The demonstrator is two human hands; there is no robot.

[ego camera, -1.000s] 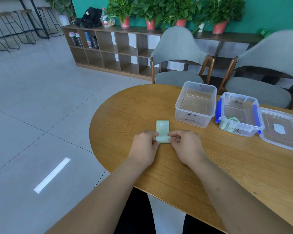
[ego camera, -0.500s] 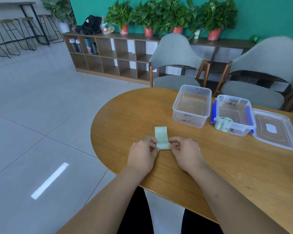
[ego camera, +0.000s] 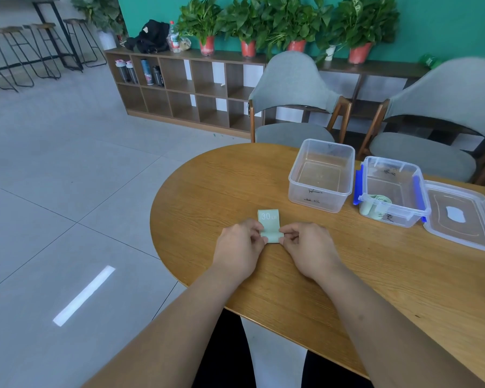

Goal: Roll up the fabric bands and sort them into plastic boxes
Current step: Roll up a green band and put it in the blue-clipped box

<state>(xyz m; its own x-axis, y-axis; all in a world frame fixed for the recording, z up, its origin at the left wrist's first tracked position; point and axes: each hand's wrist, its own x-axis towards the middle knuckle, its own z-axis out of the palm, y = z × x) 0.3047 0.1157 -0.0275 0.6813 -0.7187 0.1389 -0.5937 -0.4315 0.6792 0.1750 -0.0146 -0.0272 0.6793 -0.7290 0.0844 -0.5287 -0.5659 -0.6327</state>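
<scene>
At near edge of tabletop (ego camera: 207, 191), L side first: left grip (ego camera: 240, 247) noted w/ fingers curled, pinching L end of a pale green fabric band (ego camera: 268, 224). Band lying on tabletop betw. both grips. Near portion rolled into a tight cylinder. Far portion, printed "30 LB", flat and unrolled, pointing away from the person. Immediately R of roll: right grip (ego camera: 308, 249), fingers curled likewise, pinching R end of roll. Both grips closed on same band, nothing else held.

Further R, toward far edge: clear plastic box (ego camera: 314, 200), no lid, nothing seen inside. Handwritten marks on front wall, illegible. Just beside it, R: second box (ego camera: 398, 219) w/ blue clips, open, containing one rolled green band (ego camera: 371, 204) at front L corner. Rightmost: loose lid (ego camera: 459, 217) flat on tabletop, touching or nearly touching second box; cannot tell which.

Progress, as judged: one band rolled and boxed; one band mostly rolled, short flat tail left. Remaining: finish roll, keep it tight during lift, place in appropriate box. Correct box not determinable, labels unreadable. No further loose bands in view. R edge of tabletop cut off, so count of bands left unknown.
</scene>
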